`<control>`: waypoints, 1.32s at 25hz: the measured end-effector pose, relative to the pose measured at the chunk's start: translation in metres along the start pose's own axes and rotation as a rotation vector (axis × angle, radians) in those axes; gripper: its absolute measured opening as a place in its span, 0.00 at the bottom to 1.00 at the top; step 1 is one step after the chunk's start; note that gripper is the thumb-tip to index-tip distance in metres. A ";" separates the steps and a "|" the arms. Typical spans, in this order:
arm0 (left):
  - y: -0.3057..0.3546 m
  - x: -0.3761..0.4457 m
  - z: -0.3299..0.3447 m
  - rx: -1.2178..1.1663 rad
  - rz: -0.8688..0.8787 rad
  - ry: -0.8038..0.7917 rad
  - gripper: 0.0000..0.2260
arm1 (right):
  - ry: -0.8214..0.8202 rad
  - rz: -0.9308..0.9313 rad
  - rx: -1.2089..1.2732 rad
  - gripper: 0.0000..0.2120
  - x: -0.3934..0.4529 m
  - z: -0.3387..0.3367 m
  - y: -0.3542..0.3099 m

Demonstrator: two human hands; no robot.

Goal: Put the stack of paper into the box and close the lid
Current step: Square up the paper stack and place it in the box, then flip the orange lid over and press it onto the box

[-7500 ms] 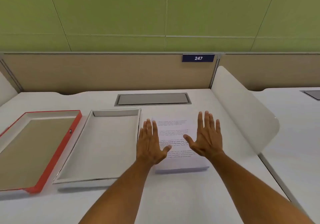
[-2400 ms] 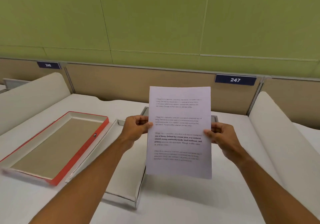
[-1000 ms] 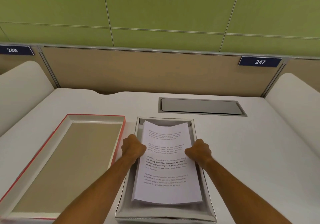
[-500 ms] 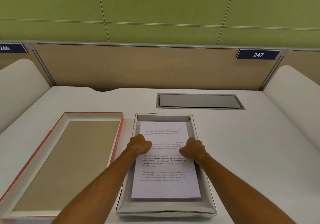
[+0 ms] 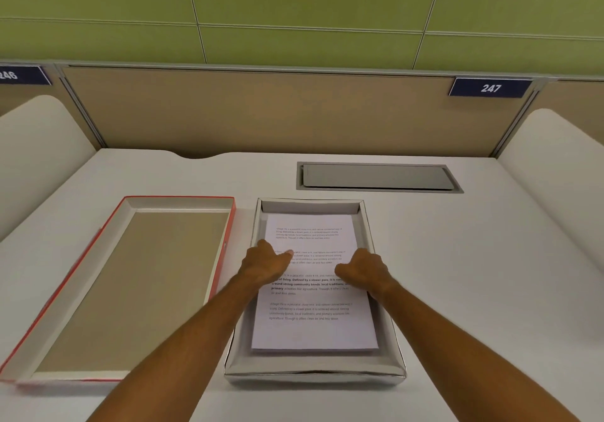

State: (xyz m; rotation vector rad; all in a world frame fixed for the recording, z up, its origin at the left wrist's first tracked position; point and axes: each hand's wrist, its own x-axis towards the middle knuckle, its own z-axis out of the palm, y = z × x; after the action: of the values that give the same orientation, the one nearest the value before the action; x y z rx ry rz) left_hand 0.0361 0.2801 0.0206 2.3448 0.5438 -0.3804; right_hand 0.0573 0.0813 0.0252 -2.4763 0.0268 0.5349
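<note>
The stack of paper [image 5: 313,327], white sheets with printed text, lies flat inside the shallow white box [image 5: 313,374] at the middle of the desk. My left hand [image 5: 266,264] sits at the stack's left edge with its thumb lying across the top sheet. At the right edge, my right hand [image 5: 362,271] is curled over the paper. Both hands' fingers are hidden down the sides of the stack. The lid [image 5: 130,291], red outside and brown inside, lies upside down just left of the box, a small gap between them.
A grey cable hatch [image 5: 376,176] is set into the desk behind the box. Curved white side dividers rise at the left [image 5: 39,160] and right [image 5: 555,166]. A beige partition [image 5: 277,111] closes the back of the desk.
The stack went from being held upright above the desk to lying flat in the box. In the last half second my left thumb has stretched out over the top sheet.
</note>
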 end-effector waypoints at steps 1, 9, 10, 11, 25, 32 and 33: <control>-0.007 -0.007 0.006 0.016 0.066 -0.018 0.36 | -0.018 -0.035 -0.078 0.19 -0.007 0.005 0.003; -0.068 -0.070 0.046 0.238 0.173 -0.192 0.62 | -0.237 -0.091 -0.386 0.64 -0.062 0.043 0.044; -0.068 -0.071 0.048 0.252 0.172 -0.184 0.61 | -0.231 -0.100 -0.420 0.62 -0.065 0.046 0.045; -0.066 -0.072 0.048 0.274 0.173 -0.176 0.60 | -0.219 -0.113 -0.445 0.60 -0.066 0.048 0.045; -0.051 -0.071 0.030 -0.010 0.172 -0.168 0.52 | -0.248 -0.029 -0.116 0.56 -0.059 0.037 0.041; -0.034 -0.063 -0.001 -0.846 -0.080 -0.289 0.35 | -0.217 0.206 0.554 0.16 -0.043 0.011 0.027; -0.035 -0.063 -0.002 -0.883 -0.113 -0.284 0.37 | -0.234 0.227 0.585 0.14 -0.043 0.009 0.027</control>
State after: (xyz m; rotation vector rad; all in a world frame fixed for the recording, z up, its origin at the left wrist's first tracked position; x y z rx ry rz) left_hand -0.0346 0.2877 0.0283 1.3920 0.5573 -0.4083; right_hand 0.0105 0.0600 0.0197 -1.8404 0.3272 0.7827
